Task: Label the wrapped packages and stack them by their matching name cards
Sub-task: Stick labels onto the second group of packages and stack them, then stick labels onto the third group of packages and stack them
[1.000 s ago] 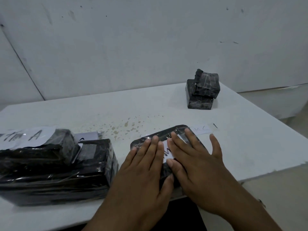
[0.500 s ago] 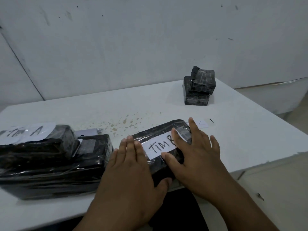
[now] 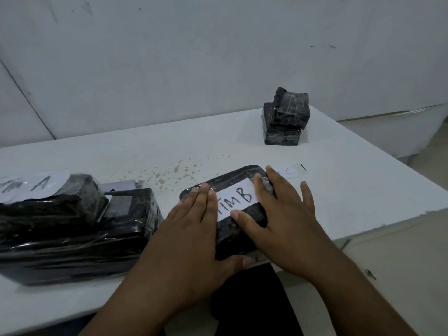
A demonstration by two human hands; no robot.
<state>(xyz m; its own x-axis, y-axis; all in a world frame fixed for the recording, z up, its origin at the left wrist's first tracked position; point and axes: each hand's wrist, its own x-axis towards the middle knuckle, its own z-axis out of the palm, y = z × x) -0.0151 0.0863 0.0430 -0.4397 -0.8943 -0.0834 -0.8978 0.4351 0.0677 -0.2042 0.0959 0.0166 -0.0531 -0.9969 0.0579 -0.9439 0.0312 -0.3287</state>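
White table [image 3: 339, 180] carries black wrapped packages [image 3: 232, 187] and paper cards [image 3: 288, 171].

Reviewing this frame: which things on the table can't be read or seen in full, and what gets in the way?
All head view:
- TIM B label: first letter covered by the left hand.
- Paper card beyond the right hand: writing faint; only a "C" shows.
- TIM A label: blurred, cut by the left frame edge.
- Grey card behind the left stack: mostly hidden by the packages.
- Far stacked packages: any labelling too small to tell.
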